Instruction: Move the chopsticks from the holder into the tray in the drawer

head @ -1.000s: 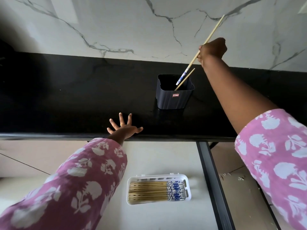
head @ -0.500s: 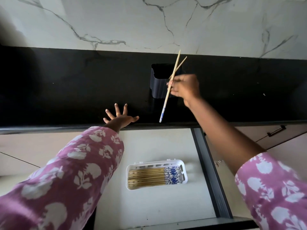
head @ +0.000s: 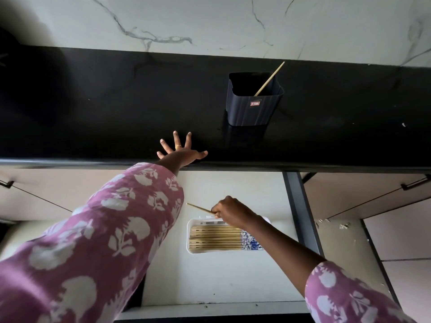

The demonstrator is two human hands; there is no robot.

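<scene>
My right hand (head: pixel 233 212) grips a bamboo chopstick (head: pixel 199 208) just above the far rim of the white tray (head: pixel 189 236) in the open drawer; the stick's bare end points left. Several chopsticks (head: pixel 214 237) with blue-patterned ends lie side by side in the tray. The dark blue holder (head: pixel 253 110) stands on the black counter with one chopstick (head: pixel 270 78) leaning in it. My left hand (head: pixel 179 151) rests flat, fingers spread, on the counter's front edge.
The black counter (head: pixel 116 108) runs across the view below a white marble wall. The drawer (head: pixel 233 280) has a pale floor and a dark right side rail (head: pixel 300 213). Closed cabinet fronts with dark handles (head: pixel 415 183) flank it.
My right hand has carried the chopstick from in front of the holder down over the counter edge to the tray. One chopstick stays in the holder. My left hand has not moved.
</scene>
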